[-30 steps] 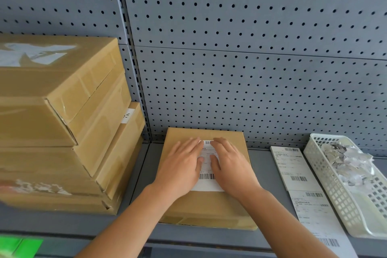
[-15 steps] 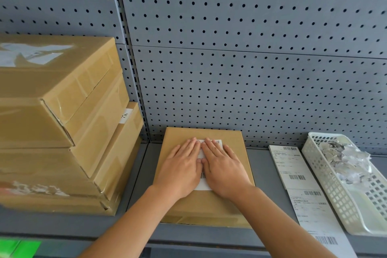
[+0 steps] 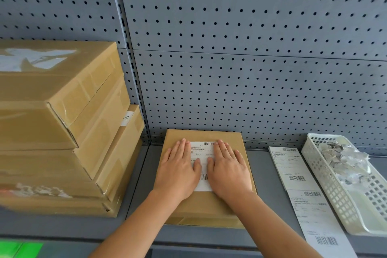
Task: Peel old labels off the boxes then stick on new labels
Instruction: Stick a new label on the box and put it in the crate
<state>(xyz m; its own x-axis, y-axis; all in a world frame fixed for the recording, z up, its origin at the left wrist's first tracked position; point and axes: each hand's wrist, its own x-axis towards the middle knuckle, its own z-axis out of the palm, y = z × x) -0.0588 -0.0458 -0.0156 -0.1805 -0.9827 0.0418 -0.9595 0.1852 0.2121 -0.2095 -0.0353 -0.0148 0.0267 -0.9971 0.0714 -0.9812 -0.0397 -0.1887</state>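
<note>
Stack of boxes (image 3: 62, 128): far left on the shelf (image 3: 140, 190); several brown cartons lie one upon another, and the stack is higher than everything else on the shelf.
Label remains (image 3: 31, 60): white torn patches on the top face of the highest carton; more white paper scraps stick on a low carton near the left edge.
Small white tag (image 3: 127, 118): on the right side of a middle carton in the stack, partly hidden.
Green patch (image 3: 18, 249): at the near left corner, below the shelf edge; I cannot tell what it is.
Flat box (image 3: 207, 209): lies in the middle of the shelf, apart from the stack, with its far edge close to the pegboard wall (image 3: 251, 79).
Left hand (image 3: 178, 172): spread flat with straight fingers, palm down on the left part of the label; it holds nothing.
New label (image 3: 202, 151): white with barcodes, flat on top of the flat box, partly under both hands.
Right hand (image 3: 229, 170): also flat and straight, pressing on the right part of the label; the two thumbs point toward each other without touching.
Strip of labels (image 3: 301, 190): right of the flat box, flat on the shelf, running from far to near.
White basket (image 3: 335, 201): far right, just beside the strip, with perforated walls.
Peeled scraps (image 3: 343, 159): crumpled pieces heaped in the far part of the basket.
</note>
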